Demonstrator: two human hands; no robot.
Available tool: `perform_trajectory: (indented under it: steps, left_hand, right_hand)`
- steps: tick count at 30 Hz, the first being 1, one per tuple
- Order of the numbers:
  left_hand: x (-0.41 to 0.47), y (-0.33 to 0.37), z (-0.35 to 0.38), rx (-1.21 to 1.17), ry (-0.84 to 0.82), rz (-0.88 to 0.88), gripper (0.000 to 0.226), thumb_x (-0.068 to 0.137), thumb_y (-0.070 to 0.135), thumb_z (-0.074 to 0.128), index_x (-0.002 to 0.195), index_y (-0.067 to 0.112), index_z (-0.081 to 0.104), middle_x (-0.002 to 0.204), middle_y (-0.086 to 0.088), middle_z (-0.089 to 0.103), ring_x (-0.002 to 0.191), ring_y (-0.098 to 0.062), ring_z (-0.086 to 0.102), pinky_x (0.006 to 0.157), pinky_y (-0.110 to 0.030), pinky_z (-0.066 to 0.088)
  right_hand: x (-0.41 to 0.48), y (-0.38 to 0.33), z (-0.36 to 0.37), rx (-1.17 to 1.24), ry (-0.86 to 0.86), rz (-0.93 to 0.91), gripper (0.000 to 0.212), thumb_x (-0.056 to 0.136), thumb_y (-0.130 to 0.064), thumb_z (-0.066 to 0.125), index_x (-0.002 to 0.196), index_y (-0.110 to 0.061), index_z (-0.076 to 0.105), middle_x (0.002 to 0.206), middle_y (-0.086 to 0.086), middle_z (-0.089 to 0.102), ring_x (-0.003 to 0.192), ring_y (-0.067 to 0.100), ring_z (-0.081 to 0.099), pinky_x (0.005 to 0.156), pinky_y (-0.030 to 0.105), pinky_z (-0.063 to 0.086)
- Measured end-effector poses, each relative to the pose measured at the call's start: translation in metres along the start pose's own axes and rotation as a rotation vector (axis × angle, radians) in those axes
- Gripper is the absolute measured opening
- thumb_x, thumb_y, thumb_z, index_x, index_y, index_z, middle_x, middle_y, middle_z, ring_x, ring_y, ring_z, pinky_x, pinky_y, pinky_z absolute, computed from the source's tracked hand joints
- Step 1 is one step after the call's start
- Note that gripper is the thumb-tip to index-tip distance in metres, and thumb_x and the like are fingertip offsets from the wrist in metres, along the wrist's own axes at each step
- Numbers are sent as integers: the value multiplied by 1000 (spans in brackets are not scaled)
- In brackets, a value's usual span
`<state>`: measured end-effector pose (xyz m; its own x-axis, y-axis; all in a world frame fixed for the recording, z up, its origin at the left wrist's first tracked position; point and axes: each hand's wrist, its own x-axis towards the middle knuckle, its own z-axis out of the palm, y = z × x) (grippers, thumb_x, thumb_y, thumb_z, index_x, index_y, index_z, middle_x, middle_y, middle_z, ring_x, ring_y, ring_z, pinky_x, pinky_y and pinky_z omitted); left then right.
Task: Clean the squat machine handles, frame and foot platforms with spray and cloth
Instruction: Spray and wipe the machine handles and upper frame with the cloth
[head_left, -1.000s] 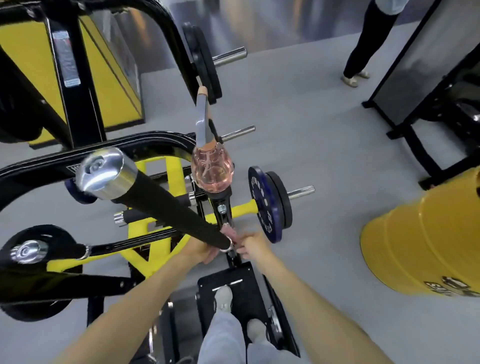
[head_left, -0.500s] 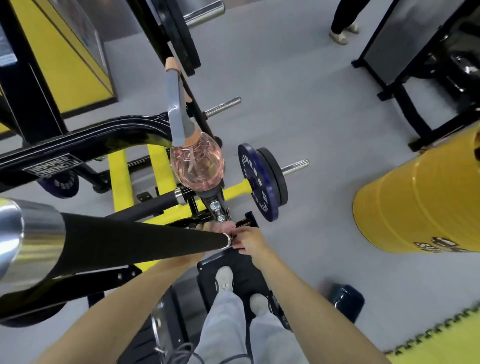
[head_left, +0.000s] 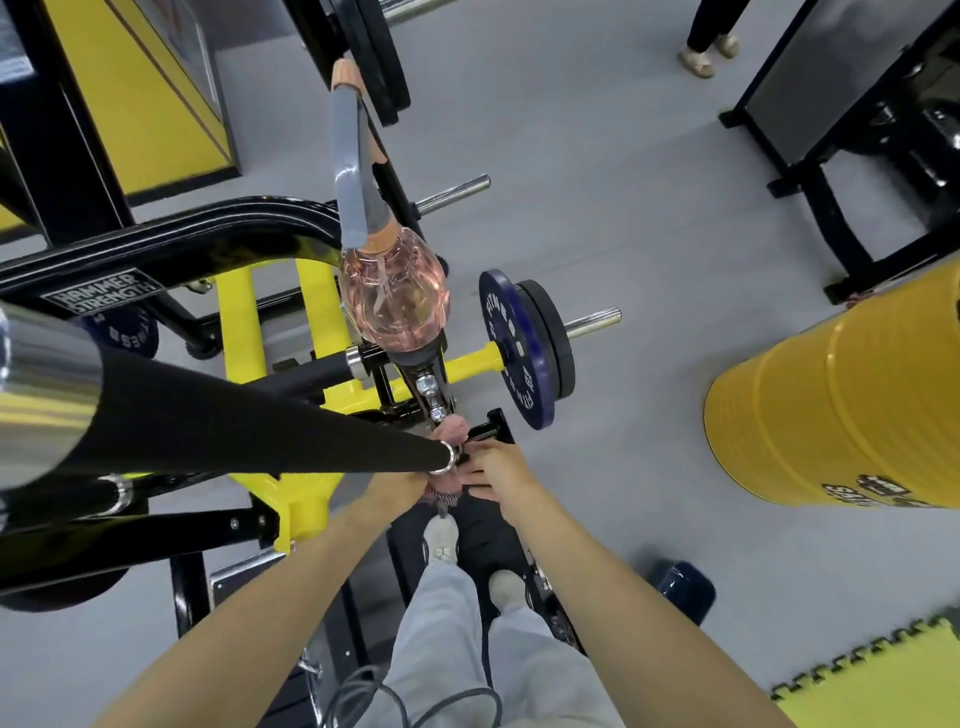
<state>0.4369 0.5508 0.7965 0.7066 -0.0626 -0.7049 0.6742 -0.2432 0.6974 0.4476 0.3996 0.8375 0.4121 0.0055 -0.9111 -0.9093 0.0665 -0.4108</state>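
Wiping the frame joint (head_left: 480, 431): right hand (head_left: 498, 467) rests, fingers relaxed; left hand (head_left: 402, 483) (grip hidden) meets pink cloth (head_left: 451, 427); handle (head_left: 234, 415) likely next.

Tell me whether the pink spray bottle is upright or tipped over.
Upright: the spray bottle stands base-down on the squat machine, trigger head uppermost, with nothing holding it.

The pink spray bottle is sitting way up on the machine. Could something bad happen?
Maybe. The clear pink spray bottle is perched on a narrow black post, so shaking the frame while wiping might tip it off. The black padded handle with a chrome end juts up close to the head camera; leaning in could mean a bump. The left hand and right hand work among tight black brackets, where fingers might get pinched.
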Motion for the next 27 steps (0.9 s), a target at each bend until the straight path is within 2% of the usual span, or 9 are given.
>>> perform_trajectory:
  steps: [2,5,7,9,12,16,19,25,27]
  left_hand:
    - [-22,13,6,113,84,28,24,93,-9,46,92,9,61,88,-4,62,88,-23,59,83,-35,48]
    - [-33,10,11,-89,96,8,34,88,-16,45,106,9,59,101,-13,65,102,-37,62,87,-53,52]
    - [-31,12,20,-284,126,-48,22,91,0,51,106,13,62,97,-15,68,91,-34,66,74,-54,56]
    - [-28,20,28,-582,100,-116,12,92,19,53,94,11,61,86,-17,65,71,-30,64,55,-42,54]
    - [-13,20,34,-844,80,-185,25,96,24,42,81,6,53,72,-15,59,54,-24,57,56,-32,45]
    - [6,16,40,-974,122,-228,31,99,15,28,78,6,48,69,-12,48,42,-18,50,47,-24,40]
    - [21,16,42,-1030,161,-174,27,99,14,33,77,8,48,73,-10,46,48,-16,53,44,-22,45]
    - [25,14,51,-1208,221,-108,30,99,32,39,100,11,60,98,-11,60,91,-27,57,92,-41,43]
    - [21,9,50,-1144,151,-82,29,96,35,45,92,10,60,91,-13,59,81,-26,58,76,-38,49]
  right_hand:
    - [0,4,2,35,-12,3,18,95,-5,47,89,-15,61,77,9,60,67,20,57,63,27,45]
    - [5,6,8,-27,25,-36,20,90,-3,51,95,-9,70,73,7,61,62,17,55,60,25,44]
    - [5,3,9,-83,78,-77,20,88,-4,56,102,-5,71,78,5,63,67,17,56,62,24,46]
    - [1,-1,7,-88,102,-135,21,89,-1,54,104,-3,69,82,7,63,63,14,60,53,16,46]
    - [-2,-4,5,-75,58,-178,28,88,7,44,105,0,65,81,11,64,40,5,59,38,13,41]
    - [4,2,8,-105,62,-236,23,83,2,50,87,-13,66,91,12,67,69,16,67,59,24,52]
    - [5,9,8,-146,54,-285,21,85,-11,56,98,-17,71,102,3,70,97,19,65,78,26,51]
    - [-3,8,-4,-87,-17,-277,21,92,-8,53,81,-23,63,80,-8,63,81,9,59,63,18,37]
    - [-2,9,-5,-67,-3,-278,18,93,-7,50,89,-18,65,84,-1,66,84,14,61,62,19,38]
